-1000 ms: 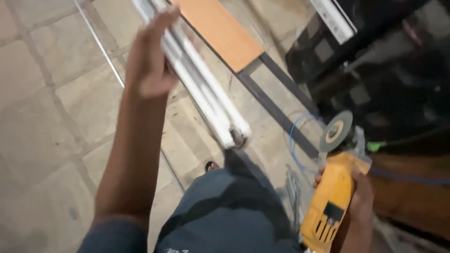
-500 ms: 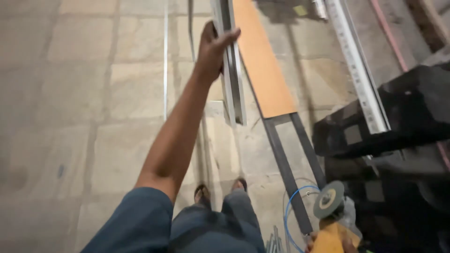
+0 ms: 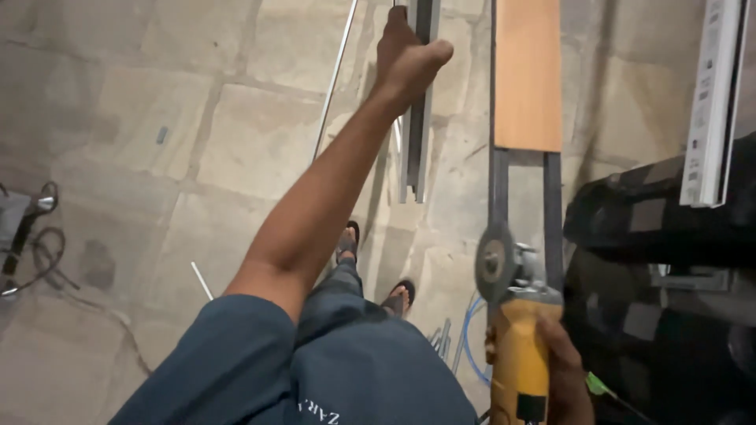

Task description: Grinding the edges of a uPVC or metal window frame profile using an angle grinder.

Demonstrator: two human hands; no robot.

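Note:
My left hand (image 3: pixel 405 59) is stretched forward near the top of the view, closed around a long grey metal channel (image 3: pixel 417 142) whose near end hangs above the stone floor. Low at the right, my right hand (image 3: pixel 563 370) grips a yellow angle grinder (image 3: pixel 516 346); its grey disc (image 3: pixel 494 261) points away from me. My sandalled feet (image 3: pixel 370 264) stand on the floor below the arm.
A dark metal frame with an orange board (image 3: pixel 526 75) runs up the middle right. A white metal rail (image 3: pixel 713 102) lies on a black checkered bulk (image 3: pixel 669 260) at right. A thin rod (image 3: pixel 335 79) lies on the floor, a blue cable (image 3: pixel 468 346) loops near my feet, and cords (image 3: pixel 31 244) sit at left.
The view has swung so the channel and board now run straight up the frame. My left arm stays extended on the channel. The grinder has come higher and further into view.

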